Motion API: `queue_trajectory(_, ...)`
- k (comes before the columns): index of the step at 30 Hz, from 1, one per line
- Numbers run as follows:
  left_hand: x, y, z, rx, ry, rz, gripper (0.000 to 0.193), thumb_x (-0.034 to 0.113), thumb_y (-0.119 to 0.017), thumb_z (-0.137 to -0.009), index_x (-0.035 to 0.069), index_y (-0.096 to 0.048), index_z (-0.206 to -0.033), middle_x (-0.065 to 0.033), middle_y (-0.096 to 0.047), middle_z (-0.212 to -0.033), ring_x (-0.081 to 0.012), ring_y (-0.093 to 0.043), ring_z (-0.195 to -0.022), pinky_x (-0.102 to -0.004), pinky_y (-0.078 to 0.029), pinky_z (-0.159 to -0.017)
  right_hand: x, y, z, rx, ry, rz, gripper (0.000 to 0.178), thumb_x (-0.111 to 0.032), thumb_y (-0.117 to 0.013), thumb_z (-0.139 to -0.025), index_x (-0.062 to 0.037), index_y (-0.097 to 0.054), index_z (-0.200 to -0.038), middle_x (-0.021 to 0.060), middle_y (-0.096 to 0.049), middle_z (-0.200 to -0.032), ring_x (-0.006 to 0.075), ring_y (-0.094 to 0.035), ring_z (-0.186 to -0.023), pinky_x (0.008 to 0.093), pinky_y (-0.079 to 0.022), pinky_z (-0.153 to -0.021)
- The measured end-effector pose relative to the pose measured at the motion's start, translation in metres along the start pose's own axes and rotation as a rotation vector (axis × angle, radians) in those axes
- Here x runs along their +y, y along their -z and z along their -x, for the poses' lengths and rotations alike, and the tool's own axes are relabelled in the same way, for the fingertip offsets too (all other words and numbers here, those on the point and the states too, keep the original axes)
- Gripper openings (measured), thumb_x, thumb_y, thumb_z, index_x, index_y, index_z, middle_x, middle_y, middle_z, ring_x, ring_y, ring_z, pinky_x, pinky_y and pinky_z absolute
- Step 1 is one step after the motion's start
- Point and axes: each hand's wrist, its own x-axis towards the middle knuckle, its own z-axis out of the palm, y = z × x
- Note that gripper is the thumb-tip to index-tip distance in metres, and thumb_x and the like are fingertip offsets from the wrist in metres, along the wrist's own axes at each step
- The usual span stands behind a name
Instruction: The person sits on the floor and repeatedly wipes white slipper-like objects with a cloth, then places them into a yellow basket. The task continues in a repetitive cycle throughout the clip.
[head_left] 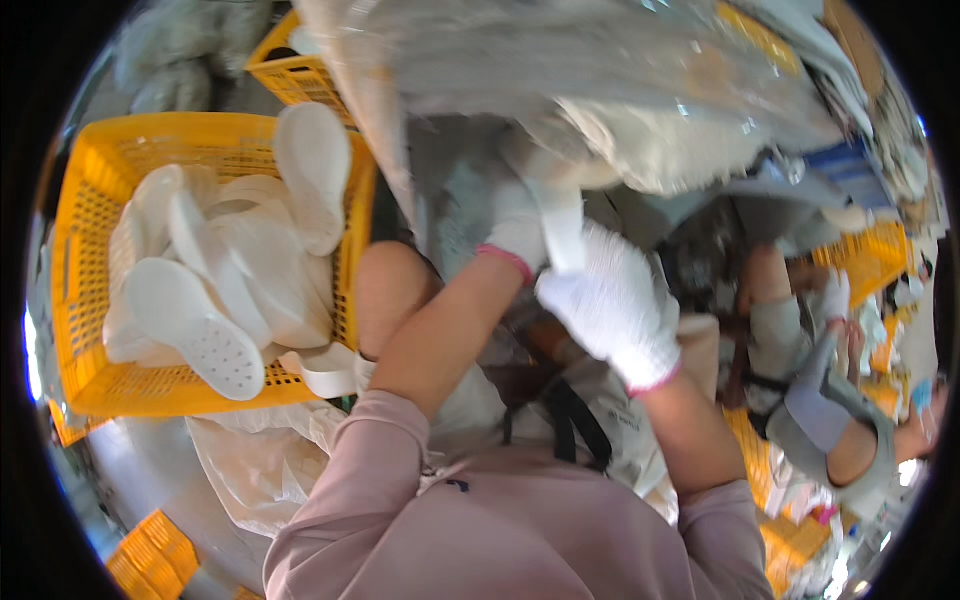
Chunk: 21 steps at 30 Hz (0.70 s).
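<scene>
Both my hands wear white knitted gloves with pink cuffs. A narrow white piece (565, 228), which looks like a shoe sole seen nearly edge-on, stands between them. My right hand (615, 305) has its fingers curled against the lower end of this piece. Just behind and beside it is my left hand (517, 225), whose fingers are smeared and partly hidden. At my left, a yellow crate (165, 405) bears several white shoe soles; one sole (195, 325) shows a patch of small holes, and another sole (312, 175) leans on the rim.
A grey-white, plastic-covered work surface (620, 60) spans the far side above my hands. Another yellow crate (300, 75) stands beyond the first. To the right sits another person (835, 400) in a grey top, near a yellow crate (868, 262). A pale sack (260, 460) lies below the left crate.
</scene>
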Motion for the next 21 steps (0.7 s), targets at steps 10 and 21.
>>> queue_trajectory(10,-0.044,0.024,0.007,-0.308,0.205,0.025,0.068,0.056,-0.037,-0.11,0.001,-0.054,-0.146,-0.0233,-0.066,-0.133,-0.0408,-0.064,-0.123,-0.0555,-0.051,-0.11,-0.003,0.025,-0.007,-0.249,0.089,0.279,0.032,-0.023,-0.071,-0.079,-0.0051,-0.068,-0.106,0.0182,-0.069,-0.083,0.0406,-0.07,-0.074,0.0515,-0.056,-0.064)
queue_trajectory(21,-0.042,-0.016,0.092,-0.062,0.196,0.254,0.079,0.073,-0.038,-0.105,0.008,-0.055,-0.147,-0.016,-0.063,-0.143,-0.0382,-0.058,-0.134,-0.0523,-0.043,-0.119,0.078,0.016,0.159,0.071,-0.368,-0.548,0.052,-0.017,-0.072,-0.09,0.0045,-0.063,-0.136,0.0145,-0.076,-0.113,0.0185,-0.073,-0.092,0.0337,-0.058,-0.085)
